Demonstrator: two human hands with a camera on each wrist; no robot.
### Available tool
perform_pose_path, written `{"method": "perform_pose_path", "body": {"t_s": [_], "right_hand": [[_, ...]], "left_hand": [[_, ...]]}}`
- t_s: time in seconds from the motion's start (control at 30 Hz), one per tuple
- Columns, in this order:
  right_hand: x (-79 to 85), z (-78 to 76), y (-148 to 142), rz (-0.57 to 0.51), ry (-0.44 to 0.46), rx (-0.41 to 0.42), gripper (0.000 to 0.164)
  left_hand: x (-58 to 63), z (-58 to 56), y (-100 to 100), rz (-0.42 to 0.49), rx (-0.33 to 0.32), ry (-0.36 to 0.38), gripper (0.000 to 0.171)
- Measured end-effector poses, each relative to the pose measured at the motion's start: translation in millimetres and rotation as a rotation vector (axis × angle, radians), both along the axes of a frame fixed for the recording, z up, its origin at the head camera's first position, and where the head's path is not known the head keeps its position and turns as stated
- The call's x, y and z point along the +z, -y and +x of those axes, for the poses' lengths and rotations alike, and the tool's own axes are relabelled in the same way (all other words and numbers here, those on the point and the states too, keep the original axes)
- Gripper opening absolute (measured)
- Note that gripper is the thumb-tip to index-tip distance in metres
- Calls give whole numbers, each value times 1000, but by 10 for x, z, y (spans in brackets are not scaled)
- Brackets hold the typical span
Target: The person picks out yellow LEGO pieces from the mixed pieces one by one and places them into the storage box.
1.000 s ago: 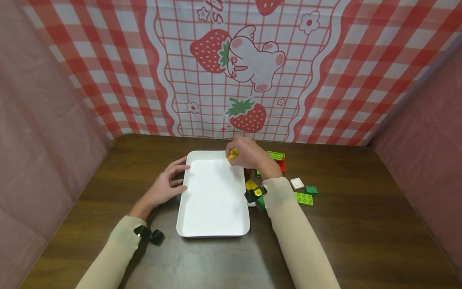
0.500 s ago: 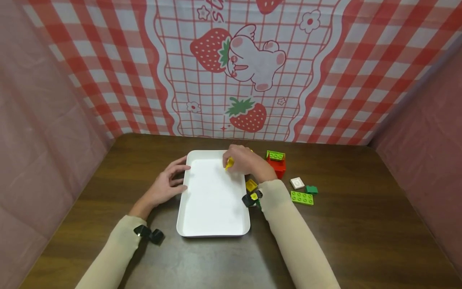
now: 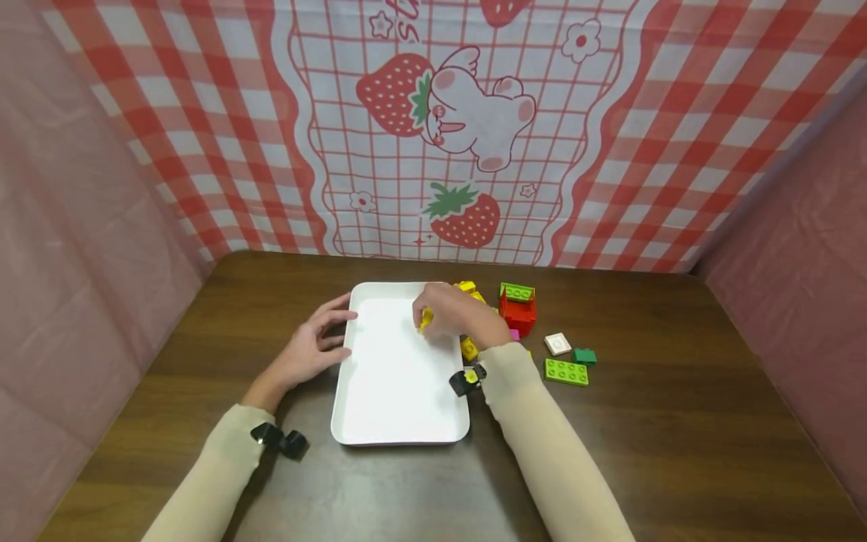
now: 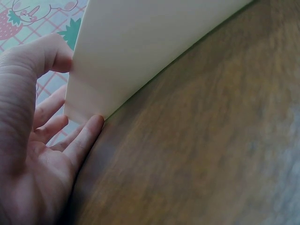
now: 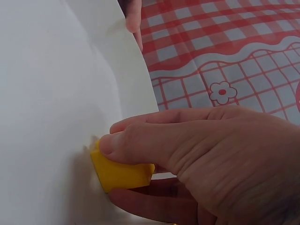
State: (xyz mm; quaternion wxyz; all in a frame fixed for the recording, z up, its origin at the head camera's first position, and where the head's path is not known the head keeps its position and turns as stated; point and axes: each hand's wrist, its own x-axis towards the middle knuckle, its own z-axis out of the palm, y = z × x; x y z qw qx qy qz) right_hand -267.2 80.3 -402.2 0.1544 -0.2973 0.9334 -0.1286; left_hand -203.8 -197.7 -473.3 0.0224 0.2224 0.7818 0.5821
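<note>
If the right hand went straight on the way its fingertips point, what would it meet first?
Probably the floor of the white tray. The right hand points down and left into it, so the pinched yellow piece would touch first; whether it already does is unclear.

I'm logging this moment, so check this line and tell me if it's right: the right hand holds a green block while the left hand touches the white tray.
The block's colour is wrong: the right hand holds a yellow block, as the right wrist view shows. The rest stands: the left hand touches the white tray.
</note>
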Motion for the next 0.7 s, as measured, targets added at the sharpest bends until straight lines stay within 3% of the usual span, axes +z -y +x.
{"method": "perform_pose_path", "body": {"t_s": [0.3,0.7], "right_hand": [[2,31,6,33,-29,45,3],[19,56,9,36,-20,28,4]], "left_hand": [[-3,-6,0,-11,0,-13,54],[2,-3,-1,-5,-3,-7,52]]}}
